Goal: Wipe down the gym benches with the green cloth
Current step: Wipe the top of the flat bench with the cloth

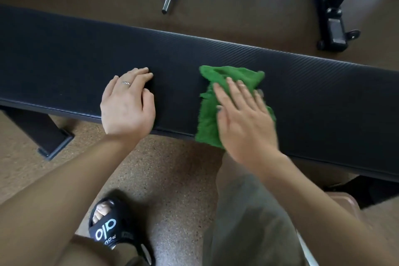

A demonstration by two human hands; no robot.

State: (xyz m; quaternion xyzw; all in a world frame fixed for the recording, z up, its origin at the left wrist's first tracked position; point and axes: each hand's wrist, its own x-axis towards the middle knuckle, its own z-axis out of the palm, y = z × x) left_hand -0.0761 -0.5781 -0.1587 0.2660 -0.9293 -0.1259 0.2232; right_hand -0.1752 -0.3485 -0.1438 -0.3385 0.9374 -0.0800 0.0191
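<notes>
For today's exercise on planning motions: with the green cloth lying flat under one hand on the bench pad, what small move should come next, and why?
Probably slide the right hand and green cloth along the bench pad, away from the left hand. The cloth lies flat under straight fingers, the left hand braces the pad, and a long bare stretch lies that way.

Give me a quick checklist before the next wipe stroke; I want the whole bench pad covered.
1. Right hand flat on the green cloth: ok.
2. Cloth lying on the bench pad: ok, one edge hangs over the near side.
3. Left hand bracing the pad, clear of the cloth: ok.
4. Pad to the right free of objects: ok.
5. Area already wiped: cannot tell.
</notes>
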